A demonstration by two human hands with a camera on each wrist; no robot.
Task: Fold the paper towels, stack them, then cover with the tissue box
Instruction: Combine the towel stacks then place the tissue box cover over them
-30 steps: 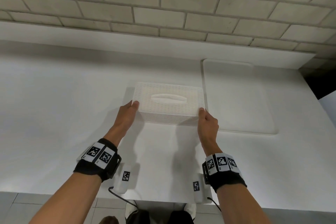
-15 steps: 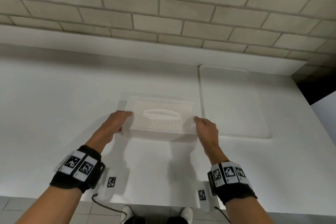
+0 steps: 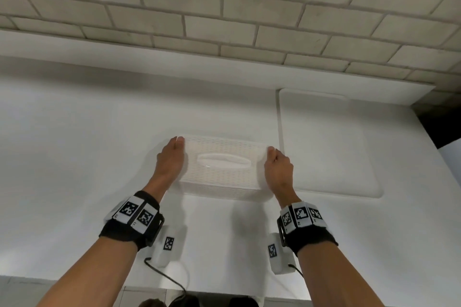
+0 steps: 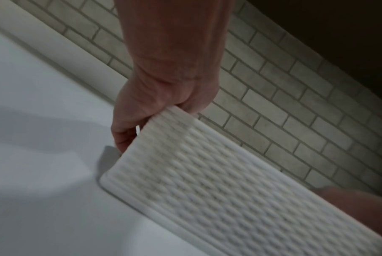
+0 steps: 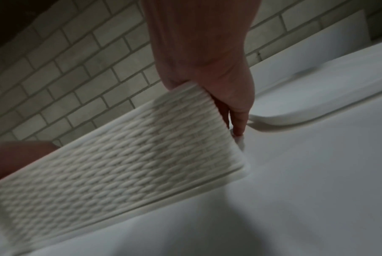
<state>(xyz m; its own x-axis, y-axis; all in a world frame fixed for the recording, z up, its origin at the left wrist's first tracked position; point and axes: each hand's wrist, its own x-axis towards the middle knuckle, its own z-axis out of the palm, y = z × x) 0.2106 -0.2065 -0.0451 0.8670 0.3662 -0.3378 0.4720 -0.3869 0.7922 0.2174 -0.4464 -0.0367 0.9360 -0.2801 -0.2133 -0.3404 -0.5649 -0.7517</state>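
Head view: white woven-pattern tissue box on the white worktop, oval slot facing up, just left of a flat white mat and below a pale brick wall. Left hand clasping the box's left end, thumb on top and fingers curled down its side; right hand gripping the right end likewise, fingers reaching down to the worktop. Paper towels hidden, so their place unclear.
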